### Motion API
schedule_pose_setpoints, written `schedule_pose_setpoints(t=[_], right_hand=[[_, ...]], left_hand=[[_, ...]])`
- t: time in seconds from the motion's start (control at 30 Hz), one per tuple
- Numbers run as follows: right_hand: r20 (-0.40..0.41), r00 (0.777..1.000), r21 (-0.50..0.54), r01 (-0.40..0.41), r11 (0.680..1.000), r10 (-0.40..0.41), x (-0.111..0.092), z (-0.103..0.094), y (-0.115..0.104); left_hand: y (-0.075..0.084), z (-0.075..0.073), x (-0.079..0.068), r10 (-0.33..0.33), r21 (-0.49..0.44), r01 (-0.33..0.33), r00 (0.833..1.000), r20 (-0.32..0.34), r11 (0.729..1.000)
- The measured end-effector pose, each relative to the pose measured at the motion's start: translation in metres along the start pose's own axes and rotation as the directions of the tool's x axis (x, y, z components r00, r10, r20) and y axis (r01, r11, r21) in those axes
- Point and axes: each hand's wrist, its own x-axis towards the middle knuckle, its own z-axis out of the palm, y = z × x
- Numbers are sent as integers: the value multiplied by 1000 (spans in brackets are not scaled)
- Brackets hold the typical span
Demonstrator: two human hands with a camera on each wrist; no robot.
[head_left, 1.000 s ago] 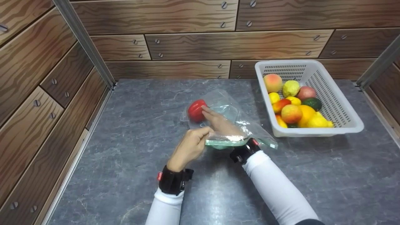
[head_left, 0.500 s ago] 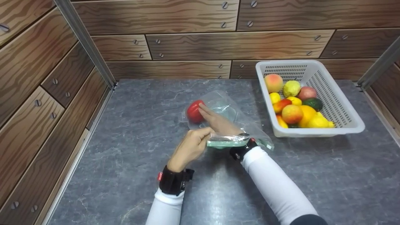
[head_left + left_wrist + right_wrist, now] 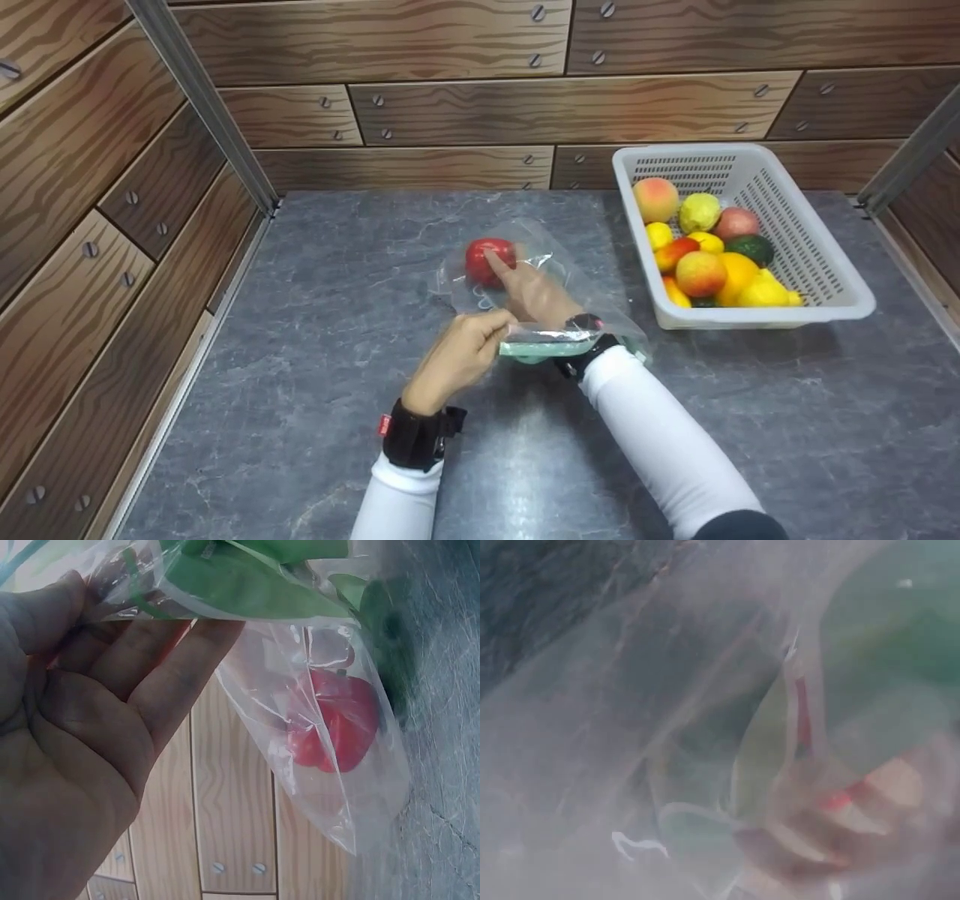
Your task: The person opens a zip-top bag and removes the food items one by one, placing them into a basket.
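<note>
A red bell pepper [image 3: 476, 262] lies inside a clear zip bag [image 3: 536, 234] with a green strip along its mouth. My left hand [image 3: 457, 356] pinches the near left corner of that mouth between thumb and fingers. Through the opening reaches my right hand [image 3: 540, 296], inside the bag up to the wrist band. It grips the pepper, one digit across its front and others behind it, partly hidden. In the left wrist view the pepper [image 3: 345, 724] shows through the plastic. Blurred plastic covers most of the right wrist view, with curled fingers [image 3: 832, 832] and bits of red.
A white perforated basket [image 3: 840, 277] stands at the right, holding several fruits, among them a peach [image 3: 656, 199] and a dark green avocado [image 3: 750, 249]. The grey marbled table [image 3: 330, 300] is bounded by wood-patterned walls [image 3: 450, 112] at the back and sides.
The pepper has turned and shifted right, towards the right hand. Straight fingers lay against it before; now they hold it. The left hand stays at the bag's mouth.
</note>
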Motion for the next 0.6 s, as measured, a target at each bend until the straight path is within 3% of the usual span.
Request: schedule_pose_setpoints(t=[0.07,0.1,0.2,0.3,0.47,0.53,0.6], right_hand=[[-102,994,-16,42,999,-44,-2,1,1],[-178,979,-22,97,995,-99,-4,2,3],[-379,894,-48,240,969,-240,-7,5,6],[-459,825,-59,341,938,-329,-6,8,8],[-445,801,-74,412,908,-400,-1,10,10],[-417,819,-54,410,911,-393,0,9,9],[-371,857,-18,380,925,-359,1,8,9]], left_hand=[[0,0,0,-2,-5,2,1000,18,1000],[0,0,0,-3,-10,4,1000,27,1000],[0,0,0,-8,-7,8,999,41,1000],[0,1,0,-10,-6,10,999,51,1000],[0,1,0,-16,0,16,998,59,1000],[0,1,-1,-21,-3,22,998,59,1000],[1,1,-1,-28,-6,29,998,61,1000]])
